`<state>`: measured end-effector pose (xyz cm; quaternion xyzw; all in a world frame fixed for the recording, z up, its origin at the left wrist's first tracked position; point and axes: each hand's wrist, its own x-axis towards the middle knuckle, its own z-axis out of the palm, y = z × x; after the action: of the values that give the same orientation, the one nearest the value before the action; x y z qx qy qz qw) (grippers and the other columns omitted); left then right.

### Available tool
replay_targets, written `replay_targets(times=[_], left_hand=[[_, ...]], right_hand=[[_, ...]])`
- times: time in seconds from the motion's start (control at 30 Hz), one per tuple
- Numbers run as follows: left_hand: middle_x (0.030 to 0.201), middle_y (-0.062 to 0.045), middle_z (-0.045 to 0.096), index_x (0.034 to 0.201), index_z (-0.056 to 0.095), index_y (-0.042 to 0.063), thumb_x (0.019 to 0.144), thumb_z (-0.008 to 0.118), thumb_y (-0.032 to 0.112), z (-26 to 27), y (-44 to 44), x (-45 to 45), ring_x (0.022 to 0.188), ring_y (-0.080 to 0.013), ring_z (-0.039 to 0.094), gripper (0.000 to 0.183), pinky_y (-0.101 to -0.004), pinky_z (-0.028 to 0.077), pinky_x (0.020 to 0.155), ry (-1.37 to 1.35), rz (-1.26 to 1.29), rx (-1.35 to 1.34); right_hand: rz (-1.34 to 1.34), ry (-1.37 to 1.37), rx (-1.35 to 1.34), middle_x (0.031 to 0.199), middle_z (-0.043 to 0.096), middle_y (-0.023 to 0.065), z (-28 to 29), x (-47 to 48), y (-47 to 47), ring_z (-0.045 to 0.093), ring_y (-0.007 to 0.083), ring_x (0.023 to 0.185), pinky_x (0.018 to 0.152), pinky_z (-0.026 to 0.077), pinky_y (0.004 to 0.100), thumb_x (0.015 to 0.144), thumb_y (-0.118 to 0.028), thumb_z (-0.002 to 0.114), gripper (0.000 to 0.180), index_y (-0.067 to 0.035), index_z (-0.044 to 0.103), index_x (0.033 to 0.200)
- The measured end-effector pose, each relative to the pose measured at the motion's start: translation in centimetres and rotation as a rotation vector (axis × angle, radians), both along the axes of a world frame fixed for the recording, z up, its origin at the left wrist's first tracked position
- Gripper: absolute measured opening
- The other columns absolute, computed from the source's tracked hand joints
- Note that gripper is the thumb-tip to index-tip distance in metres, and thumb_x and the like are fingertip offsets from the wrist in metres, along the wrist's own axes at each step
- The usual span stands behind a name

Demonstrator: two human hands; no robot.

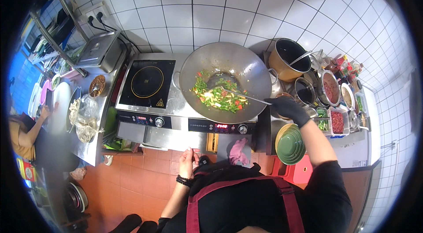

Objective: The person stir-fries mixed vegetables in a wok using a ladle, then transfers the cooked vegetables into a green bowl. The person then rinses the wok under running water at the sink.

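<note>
In a black glove, my right hand [289, 109] grips the long metal handle of a wok utensil [244, 96]. Its working end lies among the food, so I cannot tell a ladle from a spatula. A large steel wok [244, 58] with two loop handles stands on the right-hand induction cooker [198, 126]. Chopped green vegetables [228, 104] with red and pale pieces cover its lower left part. My left hand [188, 162], bare and wearing a dark beaded bracelet above the wrist, hangs before the counter edge with fingers loosely curled and nothing seen in them.
Left of the wok is a bare induction hob [147, 82]. To the right stand a tall pot [277, 63], stacked green bowls [290, 145], a bowl of dark liquid [304, 91] and red chopped food [337, 122]. A pink cloth [239, 152] hangs in front. Another person [29, 134] works far left.
</note>
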<state>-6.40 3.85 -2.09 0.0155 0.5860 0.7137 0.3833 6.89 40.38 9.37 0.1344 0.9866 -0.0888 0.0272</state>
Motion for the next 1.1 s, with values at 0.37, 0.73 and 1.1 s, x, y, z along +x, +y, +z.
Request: replay_targets(times=[0.37,0.73,1.1], left_hand=[[0.055,0.000,0.047,0.085,0.058,-0.001,0.092,0.041,0.032,0.0,1.3,-0.5,0.049,-0.0068,0.043,0.037,-0.0192,0.034,0.048,0.005,-0.007,0.027],[0.054,0.000,0.047,0.083,0.058,0.001,0.091,0.042,0.032,0.0,2.2,-0.2,0.050,-0.0074,0.042,0.036,-0.0199,0.034,0.050,0.005,-0.084,0.011],[0.055,0.000,0.047,0.087,0.059,-0.001,0.092,0.041,0.028,-0.5,4.9,-0.4,0.049,-0.0079,0.041,0.035,-0.0208,0.034,0.049,0.069,-0.231,0.039]], right_hand=[[-0.144,-0.294,0.280,0.067,0.058,0.0151,7.5,8.4,-3.1,0.059,0.0299,0.065,0.057,0.045,0.0418,0.075,-0.011,0.049,0.026,-0.012,0.061,0.098],[-0.473,0.138,-0.140,0.089,0.058,0.0196,-6.5,9.3,-2.2,0.056,0.0381,0.076,0.065,0.045,0.0447,0.083,-0.017,0.047,0.032,-0.014,0.051,0.115],[-0.993,0.585,-1.568,0.057,0.043,-0.0034,0.0,14.0,-9.8,0.039,0.0057,0.040,0.035,0.030,0.0182,0.086,-0.023,0.052,0.030,-0.006,0.051,0.111]])
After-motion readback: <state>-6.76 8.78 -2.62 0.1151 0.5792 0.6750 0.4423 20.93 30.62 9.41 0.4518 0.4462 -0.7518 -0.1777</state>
